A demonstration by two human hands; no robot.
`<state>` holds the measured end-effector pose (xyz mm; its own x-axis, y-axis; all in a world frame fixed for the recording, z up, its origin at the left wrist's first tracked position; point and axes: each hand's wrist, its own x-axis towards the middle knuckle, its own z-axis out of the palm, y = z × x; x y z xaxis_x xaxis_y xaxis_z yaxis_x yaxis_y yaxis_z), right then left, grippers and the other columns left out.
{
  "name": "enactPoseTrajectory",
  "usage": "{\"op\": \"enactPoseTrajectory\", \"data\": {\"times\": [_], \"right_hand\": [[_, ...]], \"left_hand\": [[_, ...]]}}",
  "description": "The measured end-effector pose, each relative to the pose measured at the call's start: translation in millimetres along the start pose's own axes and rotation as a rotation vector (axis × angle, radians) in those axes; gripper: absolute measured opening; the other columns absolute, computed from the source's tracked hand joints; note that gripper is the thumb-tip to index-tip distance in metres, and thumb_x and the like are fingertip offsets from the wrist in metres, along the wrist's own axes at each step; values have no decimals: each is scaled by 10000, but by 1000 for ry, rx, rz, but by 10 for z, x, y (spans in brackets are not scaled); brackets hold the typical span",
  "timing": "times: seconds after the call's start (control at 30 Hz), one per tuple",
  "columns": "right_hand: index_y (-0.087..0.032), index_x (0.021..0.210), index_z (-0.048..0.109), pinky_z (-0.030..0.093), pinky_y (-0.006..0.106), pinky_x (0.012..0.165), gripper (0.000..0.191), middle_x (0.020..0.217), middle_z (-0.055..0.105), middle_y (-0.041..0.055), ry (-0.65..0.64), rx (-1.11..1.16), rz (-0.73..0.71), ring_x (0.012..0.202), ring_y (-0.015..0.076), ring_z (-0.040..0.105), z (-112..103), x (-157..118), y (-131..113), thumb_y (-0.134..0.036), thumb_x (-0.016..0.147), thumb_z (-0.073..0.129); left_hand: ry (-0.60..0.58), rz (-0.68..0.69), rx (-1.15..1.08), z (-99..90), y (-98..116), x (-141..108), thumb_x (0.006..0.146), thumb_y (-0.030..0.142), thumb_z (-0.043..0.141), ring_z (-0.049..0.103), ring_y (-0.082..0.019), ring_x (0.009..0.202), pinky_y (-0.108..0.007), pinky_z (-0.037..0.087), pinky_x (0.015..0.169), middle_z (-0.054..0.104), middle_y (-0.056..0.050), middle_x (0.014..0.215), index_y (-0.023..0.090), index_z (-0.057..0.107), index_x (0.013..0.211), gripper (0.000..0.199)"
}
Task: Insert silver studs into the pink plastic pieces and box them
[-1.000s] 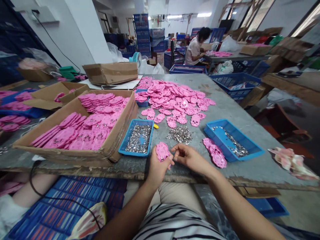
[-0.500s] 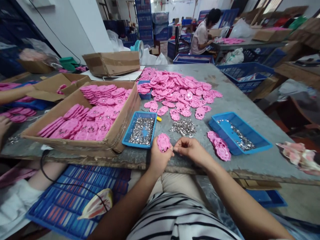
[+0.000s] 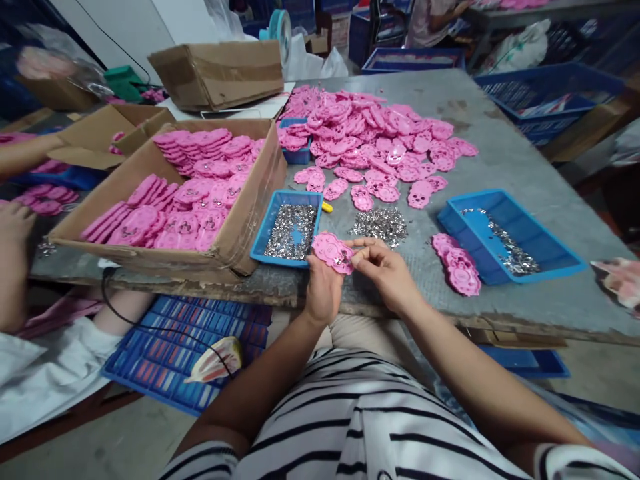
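Note:
My left hand [image 3: 324, 288] is closed round the lower edge of a pink plastic piece [image 3: 332, 252], flat with a scalloped rim, cut-outs and shiny metal bits at its right end. At that right end, the fingers of my right hand [image 3: 383, 270] are pinched together against the piece; whatever they hold is too small to make out. Just beyond my hands lies a heap of small metal parts [image 3: 380, 225]. A blue tray [image 3: 256, 250] of similar metal parts stands to the left of it. Several matching pink pieces [image 3: 456, 265] overlap by the right-hand blue tray [image 3: 555, 263].
A cardboard box [image 3: 235, 250] of stacked pink pieces stands at left. Behind the metal heap spreads a large pile of pink pieces [image 3: 370, 133], with a yellow object [image 3: 327, 207] nearer. A co-worker's hand [image 3: 15, 230] is at far left. Blue crates [image 3: 165, 360] sit below the table edge.
The view has tilted down. My left hand has turned the pink piece flatter and lengthwise, and my right fingers have come from beside it onto its right end.

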<state>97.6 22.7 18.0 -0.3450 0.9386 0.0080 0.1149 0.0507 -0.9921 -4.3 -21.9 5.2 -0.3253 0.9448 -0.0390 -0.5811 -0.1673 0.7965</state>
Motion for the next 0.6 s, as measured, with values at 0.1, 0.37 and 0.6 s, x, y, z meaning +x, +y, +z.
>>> {"op": "enactPoseTrajectory", "data": {"times": [0.1, 0.37, 0.6], "right_hand": [[-193, 594, 602, 383, 385, 971, 132, 1098, 673, 81, 9, -18, -24, 1053, 212, 558, 48, -10, -14, -248, 710, 632], [-208, 589, 608, 398, 405, 948, 153, 1056, 690, 64, 31, 6, -59, 1031, 222, 563, 62, 7, 59, -278, 719, 650], [-209, 610, 578, 409, 411, 945, 160, 1056, 675, 70, 53, -47, -105, 1044, 221, 567, 58, 3, 118, -251, 755, 632]], "left_hand": [[-16, 26, -25, 0, -37, 0, 783, 786, 388, 402, -216, 1370, -315, 385, 1087, 504, -78, 1404, 251, 463, 1329, 768], [11, 12, -67, 20, -57, -30, 925, 630, 141, 323, -176, 1426, -302, 287, 1156, 382, -62, 1527, 245, 373, 1441, 684], [23, -18, -95, 60, -44, -39, 917, 645, 180, 302, -174, 1436, -294, 291, 1155, 394, -59, 1518, 242, 383, 1437, 688]]}}
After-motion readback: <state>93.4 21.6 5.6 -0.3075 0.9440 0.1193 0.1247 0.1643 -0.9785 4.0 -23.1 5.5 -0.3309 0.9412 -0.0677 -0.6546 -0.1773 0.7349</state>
